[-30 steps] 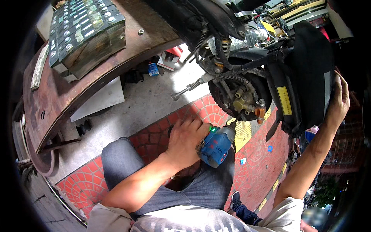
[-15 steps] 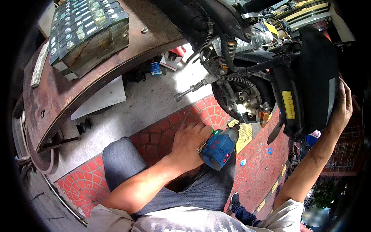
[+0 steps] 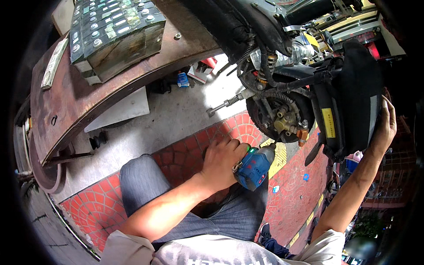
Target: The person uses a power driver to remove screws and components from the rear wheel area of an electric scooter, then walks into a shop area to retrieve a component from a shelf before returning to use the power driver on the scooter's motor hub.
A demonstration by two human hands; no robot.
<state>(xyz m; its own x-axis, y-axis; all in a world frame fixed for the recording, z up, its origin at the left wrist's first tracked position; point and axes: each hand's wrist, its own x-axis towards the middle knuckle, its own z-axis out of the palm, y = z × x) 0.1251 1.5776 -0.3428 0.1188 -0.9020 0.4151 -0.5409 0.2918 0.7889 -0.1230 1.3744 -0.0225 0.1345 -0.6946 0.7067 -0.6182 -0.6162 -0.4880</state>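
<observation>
My left hand [image 3: 223,159] is closed round a blue cordless power tool [image 3: 252,170] with a small green light, its bit pointing up at the lower part of a scooter wheel hub [image 3: 279,123] with brass-coloured fittings; whether the tip touches is unclear. My right hand [image 3: 383,123] grips the outer edge of a black mudguard-like panel [image 3: 353,106] with a yellow label. Between them are an orange reflector [image 3: 302,135], a corrugated hose and a spring shock absorber [image 3: 269,66]. A threaded rod [image 3: 219,107] sticks out to the left.
A large terminal-topped battery pack [image 3: 117,44] sits on a rusty curved metal table [image 3: 75,108] at left. A white sheet [image 3: 117,110] and small boxes lie beneath. Red patterned paving [image 3: 289,194] runs under my legs. Another person's shoe [image 3: 265,234] is at lower right; clutter fills the upper right.
The scooter parts and table appear shifted slightly right and down in the view. My left hand and tool have moved slightly right and up. Both hands keep their hold.
</observation>
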